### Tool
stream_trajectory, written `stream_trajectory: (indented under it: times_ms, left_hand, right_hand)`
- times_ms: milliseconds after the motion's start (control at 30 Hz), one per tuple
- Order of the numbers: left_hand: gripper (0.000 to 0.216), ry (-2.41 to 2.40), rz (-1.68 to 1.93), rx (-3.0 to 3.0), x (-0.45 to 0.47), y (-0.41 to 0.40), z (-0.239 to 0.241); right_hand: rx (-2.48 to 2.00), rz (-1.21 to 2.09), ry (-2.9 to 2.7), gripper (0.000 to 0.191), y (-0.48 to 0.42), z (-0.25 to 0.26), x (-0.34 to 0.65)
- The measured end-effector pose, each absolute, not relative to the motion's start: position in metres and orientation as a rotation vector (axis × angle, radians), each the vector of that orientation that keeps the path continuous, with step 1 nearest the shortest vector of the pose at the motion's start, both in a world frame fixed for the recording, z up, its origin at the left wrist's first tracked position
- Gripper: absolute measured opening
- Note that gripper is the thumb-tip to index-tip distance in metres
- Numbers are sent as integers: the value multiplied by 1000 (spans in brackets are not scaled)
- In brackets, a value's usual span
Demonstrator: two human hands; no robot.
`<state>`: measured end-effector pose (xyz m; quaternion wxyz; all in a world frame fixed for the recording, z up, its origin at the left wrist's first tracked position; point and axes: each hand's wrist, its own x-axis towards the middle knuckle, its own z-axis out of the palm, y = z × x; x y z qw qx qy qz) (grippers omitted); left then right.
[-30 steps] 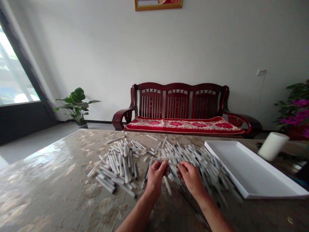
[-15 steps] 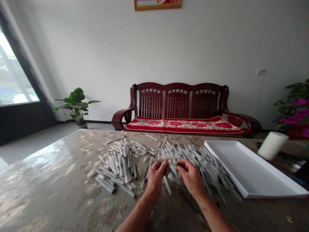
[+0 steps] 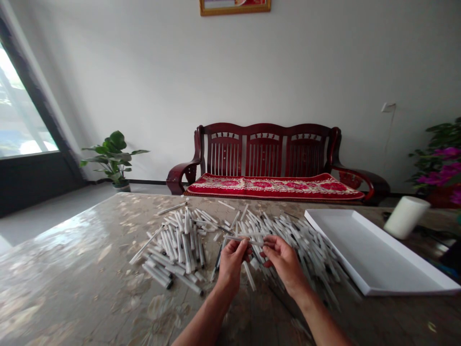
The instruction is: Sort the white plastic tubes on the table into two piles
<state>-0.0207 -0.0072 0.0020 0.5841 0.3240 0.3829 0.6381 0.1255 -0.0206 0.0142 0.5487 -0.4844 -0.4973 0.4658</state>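
My left hand (image 3: 230,264) pinches a thin white pen tube (image 3: 236,238) that lies level just above the table. My right hand (image 3: 283,259) is closed in a pinch at the tube's right end, on a small part I cannot make out. Both hands hover over a heap of white pen tubes (image 3: 288,230) spread across the middle of the marble-patterned table (image 3: 72,269). A second heap of white pen barrels with dark tips (image 3: 180,245) lies to the left of my left hand.
A shallow white tray (image 3: 374,259) sits on the table at the right. A white cylinder (image 3: 406,217) stands behind it. Beyond the table are a dark red wooden bench (image 3: 266,163), a potted plant (image 3: 113,156) and pink flowers (image 3: 442,163).
My right hand has shifted slightly left along the tube toward my left hand. The piles and the tray have not moved.
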Motion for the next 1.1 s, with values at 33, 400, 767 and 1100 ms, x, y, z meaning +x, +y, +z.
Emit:
stream_trajectory:
  times_ms: [33, 400, 767, 1100]
  left_hand:
    - [50, 891, 1485, 766, -21, -7, 2]
    - [49, 1039, 1574, 750, -35, 0, 7]
    - [31, 1993, 844, 1639, -66, 1, 12]
    - [39, 2203, 689, 1877, -63, -9, 13]
  right_hand:
    - [-1138, 1135, -1169, 40, -22, 15, 125]
    - [-1414, 707, -1368, 34, -11, 7, 142]
    - [-1555, 331, -1507, 34, -9, 5, 150]
    - [-1434, 62, -1752, 27, -17, -6, 134]
